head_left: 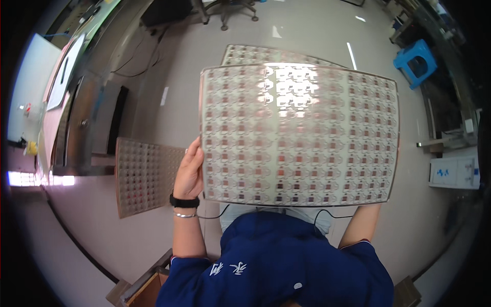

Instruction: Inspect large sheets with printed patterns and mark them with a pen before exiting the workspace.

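Observation:
A large rectangular panel (340,128), pale and glossy, is held up in front of me. Rows of small moulded shapes with brownish squares cover it, and bright light reflects near its far edge. My left hand (189,171) grips the left edge, its fingers bent around the rim. A black band and a silvery bangle circle that wrist. On the right, my forearm (360,225) runs up behind the panel; only a sliver of my right hand (400,146) shows at the right edge, the rest hidden.
Beyond the held panel lies a similar panel (250,53), partly covered. Another patterned panel (140,176) is low on the left. A blue plastic stool (415,62) stands far right, above a white box (452,172). A dark cabinet (84,123) and a wheeled chair base (225,13) are farther off.

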The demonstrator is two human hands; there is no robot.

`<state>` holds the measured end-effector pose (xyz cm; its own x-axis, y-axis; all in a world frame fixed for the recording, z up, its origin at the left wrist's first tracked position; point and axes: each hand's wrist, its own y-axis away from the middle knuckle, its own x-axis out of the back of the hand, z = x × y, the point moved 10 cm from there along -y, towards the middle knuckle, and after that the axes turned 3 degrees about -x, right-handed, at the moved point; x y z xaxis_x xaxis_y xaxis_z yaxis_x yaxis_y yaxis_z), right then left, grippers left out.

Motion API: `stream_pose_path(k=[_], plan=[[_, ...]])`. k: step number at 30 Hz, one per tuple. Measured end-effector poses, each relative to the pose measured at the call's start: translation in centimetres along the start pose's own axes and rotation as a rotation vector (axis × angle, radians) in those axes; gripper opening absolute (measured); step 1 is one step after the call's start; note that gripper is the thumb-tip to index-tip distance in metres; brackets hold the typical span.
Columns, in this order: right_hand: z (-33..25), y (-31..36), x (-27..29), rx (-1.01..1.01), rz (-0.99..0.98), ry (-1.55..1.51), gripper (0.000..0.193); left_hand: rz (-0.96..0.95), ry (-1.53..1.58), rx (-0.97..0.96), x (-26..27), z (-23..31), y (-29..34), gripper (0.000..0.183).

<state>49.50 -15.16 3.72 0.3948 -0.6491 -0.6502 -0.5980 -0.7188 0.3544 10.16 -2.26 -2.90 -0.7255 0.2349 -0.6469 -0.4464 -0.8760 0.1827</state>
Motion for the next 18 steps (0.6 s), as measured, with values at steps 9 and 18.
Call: stream_pose_path(k=[9,18], plan=[[-3.2,-0.7,2.2,0.115,-0.103,0.075,0.047,0.171,-0.171,-0.107,1.6,-0.2,0.2,0.042],[-5.8,-1.6,3.7,0.218,-0.194,0.229,0.046,0.216,-0.231,-0.188,1.7,0.0,0.2,0.04]])
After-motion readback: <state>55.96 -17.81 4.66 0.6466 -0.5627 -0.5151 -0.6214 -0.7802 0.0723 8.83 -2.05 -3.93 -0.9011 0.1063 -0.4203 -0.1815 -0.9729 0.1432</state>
